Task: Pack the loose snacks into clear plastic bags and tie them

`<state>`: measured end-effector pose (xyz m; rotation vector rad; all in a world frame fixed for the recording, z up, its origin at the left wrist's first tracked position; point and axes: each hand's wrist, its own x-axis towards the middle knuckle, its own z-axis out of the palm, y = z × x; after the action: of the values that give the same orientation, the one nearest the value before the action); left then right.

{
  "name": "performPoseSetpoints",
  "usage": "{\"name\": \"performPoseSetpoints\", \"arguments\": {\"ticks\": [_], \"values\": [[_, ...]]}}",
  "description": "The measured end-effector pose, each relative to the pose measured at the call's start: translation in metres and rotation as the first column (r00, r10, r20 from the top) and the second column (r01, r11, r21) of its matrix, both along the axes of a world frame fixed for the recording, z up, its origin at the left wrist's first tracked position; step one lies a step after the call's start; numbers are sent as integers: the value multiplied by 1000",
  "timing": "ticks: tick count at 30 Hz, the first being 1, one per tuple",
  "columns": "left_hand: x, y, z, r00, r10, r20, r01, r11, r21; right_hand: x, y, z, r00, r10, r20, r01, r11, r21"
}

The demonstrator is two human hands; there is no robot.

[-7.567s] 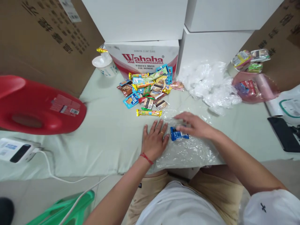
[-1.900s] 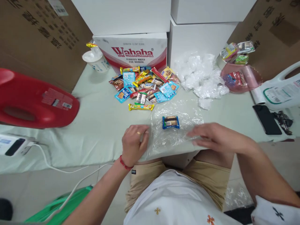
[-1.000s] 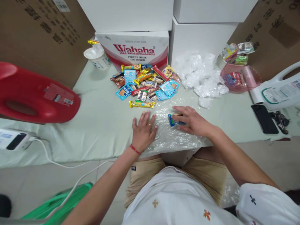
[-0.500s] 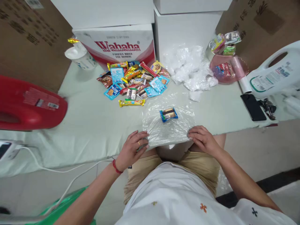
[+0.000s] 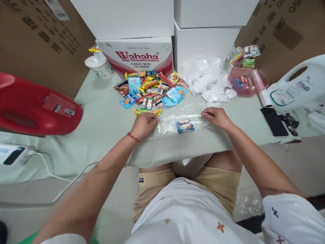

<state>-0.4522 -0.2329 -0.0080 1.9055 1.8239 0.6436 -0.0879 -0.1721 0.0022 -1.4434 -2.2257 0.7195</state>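
A clear plastic film (image 5: 167, 119) lies on the cloth-covered table, its near edge lifted and folded away from me over a blue-edged wrapped snack (image 5: 185, 125). My left hand (image 5: 145, 125) pinches the film's left corner, beside a yellow snack bar (image 5: 147, 112). At the right corner, my right hand (image 5: 215, 117) holds the same edge between thumb and fingers. The snack shows through the film, between the two hands.
Behind lies a pile of wrapped snacks (image 5: 154, 88), with crumpled clear-wrapped packets (image 5: 207, 79) right of it. A red jug (image 5: 38, 108) stands left. A white jug (image 5: 291, 88), a phone (image 5: 274, 121) and keys (image 5: 289, 122) are right. Boxes (image 5: 135, 56) line the back.
Both hands have moved forward, away from my body, carrying the near edge of the plastic film over the snack. The snack now lies under the film. The head view has shifted slightly.
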Motion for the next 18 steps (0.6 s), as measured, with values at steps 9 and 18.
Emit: {"name": "performPoseSetpoints", "arguments": {"ticks": [9,18], "values": [[48,-21,16,985,173,-1,-140,797,588,-32,26,12,886,-129,446,-5,958,286],[125,-35,-20,931,-307,-196,355,887,296,-109,89,2,830,305,467,-315,947,-59]]}}
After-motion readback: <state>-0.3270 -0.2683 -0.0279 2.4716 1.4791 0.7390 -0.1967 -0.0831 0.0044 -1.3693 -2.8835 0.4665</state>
